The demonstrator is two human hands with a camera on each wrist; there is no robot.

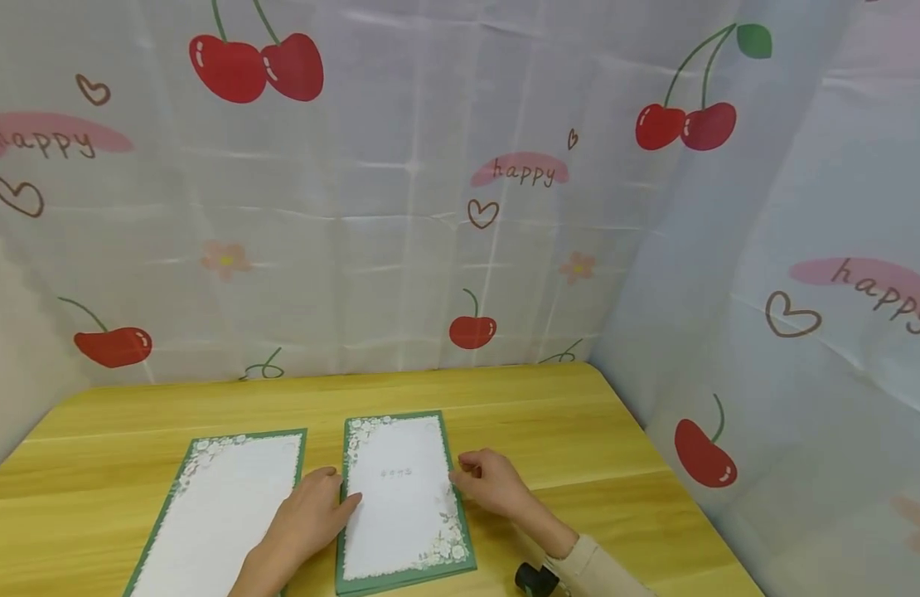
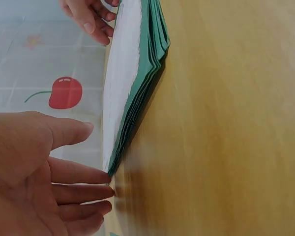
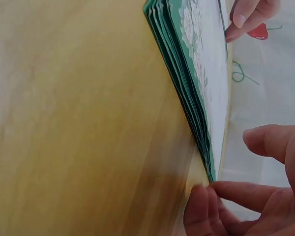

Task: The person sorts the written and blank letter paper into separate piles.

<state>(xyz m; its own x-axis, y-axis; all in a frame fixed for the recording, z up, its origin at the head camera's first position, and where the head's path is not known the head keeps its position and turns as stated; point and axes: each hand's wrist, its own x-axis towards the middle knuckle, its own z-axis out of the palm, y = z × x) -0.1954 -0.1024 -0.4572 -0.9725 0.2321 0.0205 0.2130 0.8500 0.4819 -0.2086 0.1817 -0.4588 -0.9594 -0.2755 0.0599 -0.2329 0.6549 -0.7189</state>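
A stack of green-edged sheets [image 1: 400,522] lies upright on the table, its white top sheet bordered with pale flowers and bearing a small line of faint writing. My left hand [image 1: 314,510] is at the stack's left edge, its fingertips touching the side in the left wrist view and the thumb held apart. On the opposite side, my right hand [image 1: 493,482] touches the right edge with a fingertip. Its thumb [image 3: 265,140] stands away from the paper, and its other fingers are bent. Many layered green edges [image 2: 147,83] show along the stack's near side.
Left of the stack lies another white sheet [image 1: 225,506] with a green floral border, partly covered by my left forearm. A small black object [image 1: 536,578] sits by my right sleeve. Cherry-printed curtains [image 1: 400,207] hang behind and to the right of the yellow wood-grain table [image 1: 579,439].
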